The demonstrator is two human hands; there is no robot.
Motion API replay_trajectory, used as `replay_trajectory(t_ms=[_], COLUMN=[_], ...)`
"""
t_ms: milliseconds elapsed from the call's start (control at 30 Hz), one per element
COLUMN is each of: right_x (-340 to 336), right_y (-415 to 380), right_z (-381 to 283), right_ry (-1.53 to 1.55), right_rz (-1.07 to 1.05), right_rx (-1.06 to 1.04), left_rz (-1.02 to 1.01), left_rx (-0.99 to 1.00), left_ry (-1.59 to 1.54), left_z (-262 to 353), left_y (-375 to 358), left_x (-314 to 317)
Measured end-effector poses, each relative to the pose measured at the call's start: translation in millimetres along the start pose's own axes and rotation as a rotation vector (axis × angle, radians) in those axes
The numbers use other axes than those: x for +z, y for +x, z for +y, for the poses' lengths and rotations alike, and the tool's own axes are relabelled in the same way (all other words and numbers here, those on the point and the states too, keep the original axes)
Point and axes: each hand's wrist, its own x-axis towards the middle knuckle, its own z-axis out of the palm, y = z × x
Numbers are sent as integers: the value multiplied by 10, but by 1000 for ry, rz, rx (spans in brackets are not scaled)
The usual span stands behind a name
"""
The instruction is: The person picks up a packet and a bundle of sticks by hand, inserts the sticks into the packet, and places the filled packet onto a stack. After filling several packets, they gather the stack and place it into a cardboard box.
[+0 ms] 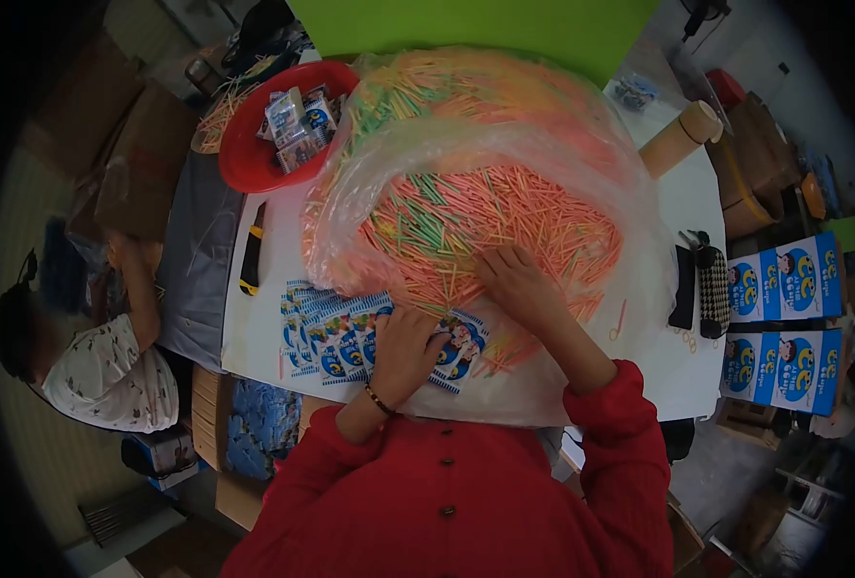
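A large clear plastic bag (pixel 399 144) lies opened on the table, full of thin pink, green and yellow sticks (pixel 533 207). My right hand (pixel 516 284) reaches over the bag's near edge, its fingers bent down onto the sticks and closed around some of them. Just left of it, my left hand (pixel 403 354) grips a blue-and-white printed packet (pixel 463 345), thumb to the right; the fingertips are partly hidden. More flat printed packets (pixel 336 332) lie overlapped in a row beside the left hand.
A red bowl (pixel 245 144) with small packs stands at the back left. A yellow-black box cutter (pixel 251 252) lies below it. On the right are a tan bottle (pixel 678 140), a checkered pouch (pixel 713 289) and blue printed boxes (pixel 784 371). Another person (pixel 110 371) sits at left.
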Motion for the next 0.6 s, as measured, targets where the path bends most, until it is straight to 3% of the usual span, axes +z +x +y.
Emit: replay_trajectory(t_ms=[67, 133, 167, 233, 267, 333, 433, 567, 600], right_x=[81, 118, 137, 132, 144, 184, 225, 178, 157], right_y=[-94, -170, -221, -303, -321, -330, -379, -368, -348], right_z=[7, 38, 39, -5, -34, -84, -46, -43, -38], right_ry=[27, 447, 443, 1105, 1106, 1346, 1291, 1307, 1368], right_rz=[54, 313, 309, 421, 416, 535, 386, 375, 479], right_rx=[26, 108, 106, 401, 404, 546, 530, 600, 601], left_rz=[20, 159, 162, 158, 156, 97, 69, 7, 30], left_rx=[27, 84, 83, 75, 72, -109, -101, 29, 112], left_ry=[-2, -170, -174, -338, -340, -658, -638, -616, -441], left_z=[-36, -49, -64, -89, -90, -107, -103, -178, -163], left_y=[-6, 14, 23, 14, -2, -24, -19, 7, 31], left_x=[-17, -43, -52, -65, -43, 27, 89, 106, 50])
